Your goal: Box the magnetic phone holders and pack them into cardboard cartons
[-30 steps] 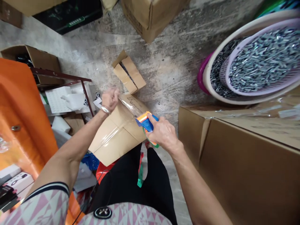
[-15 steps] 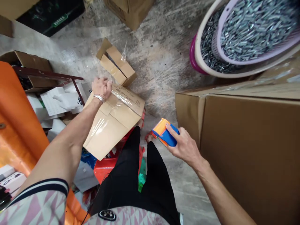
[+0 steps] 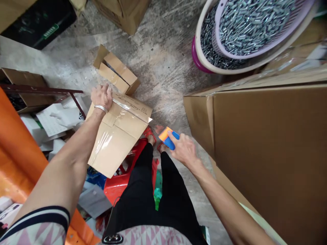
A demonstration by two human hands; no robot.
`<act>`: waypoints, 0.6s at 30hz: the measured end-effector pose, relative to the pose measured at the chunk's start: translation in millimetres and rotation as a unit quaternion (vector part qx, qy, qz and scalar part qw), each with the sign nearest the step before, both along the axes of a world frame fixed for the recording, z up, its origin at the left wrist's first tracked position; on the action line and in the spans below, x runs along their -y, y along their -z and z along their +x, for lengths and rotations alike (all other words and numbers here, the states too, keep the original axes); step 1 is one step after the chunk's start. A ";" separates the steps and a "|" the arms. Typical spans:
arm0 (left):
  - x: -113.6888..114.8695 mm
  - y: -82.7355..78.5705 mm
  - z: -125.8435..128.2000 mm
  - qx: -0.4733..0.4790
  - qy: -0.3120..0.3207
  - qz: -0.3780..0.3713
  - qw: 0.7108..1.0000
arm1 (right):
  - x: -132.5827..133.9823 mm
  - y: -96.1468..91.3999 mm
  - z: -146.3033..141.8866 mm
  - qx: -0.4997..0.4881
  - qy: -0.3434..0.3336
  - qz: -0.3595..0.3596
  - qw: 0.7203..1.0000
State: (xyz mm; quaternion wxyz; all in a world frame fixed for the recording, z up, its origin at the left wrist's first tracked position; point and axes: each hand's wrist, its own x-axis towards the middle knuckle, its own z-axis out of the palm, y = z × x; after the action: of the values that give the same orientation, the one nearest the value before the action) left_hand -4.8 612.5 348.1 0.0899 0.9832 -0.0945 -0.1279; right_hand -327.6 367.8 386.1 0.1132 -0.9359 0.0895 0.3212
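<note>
A tilted cardboard box (image 3: pixel 116 139) leans in front of me above a red plastic stool (image 3: pixel 119 185). My left hand (image 3: pixel 102 97) is closed over its far left edge, steadying it. Clear packing tape (image 3: pixel 130 110) runs across the upper face, over a line of dark writing, and ends near the right corner. Just beyond that corner, my right hand (image 3: pixel 184 149) grips a blue and orange tape dispenser (image 3: pixel 167 137), its index finger lying along the body. Whether the tape still joins box and dispenser is hard to make out.
Right of me stands a large cardboard carton (image 3: pixel 265 136). Behind it are baskets of metal fasteners (image 3: pixel 255 27). A small open carton (image 3: pixel 117 69) lies on the concrete floor (image 3: pixel 163 64). At left are a dark red metal frame (image 3: pixel 41 89), white papers (image 3: pixel 60 117) and an orange cover (image 3: pixel 15 143).
My right hand has brought the tape dispenser left, closer to the box corner. My left hand keeps its place on the box while the whole view has shifted slightly.
</note>
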 end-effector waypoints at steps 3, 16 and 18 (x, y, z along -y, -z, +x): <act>-0.4 -0.6 -0.2 0.006 0.010 0.022 1.000 | -35.0 10.6 42.2 -0.027 0.028 -0.014 0.999; -4.7 2.9 4.0 0.022 -0.011 -0.007 1.000 | -83.6 53.9 69.9 -0.136 0.371 0.136 0.909; -3.5 2.4 4.4 0.032 -0.023 -0.014 0.999 | -72.4 46.1 46.2 -0.089 0.501 0.183 0.841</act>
State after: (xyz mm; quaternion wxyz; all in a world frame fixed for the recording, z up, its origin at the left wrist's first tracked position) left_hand -0.4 616.0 345.7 0.1031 0.9873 -0.0768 -0.0928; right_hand -281.4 440.3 340.1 0.4190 -0.6932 0.4956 0.3135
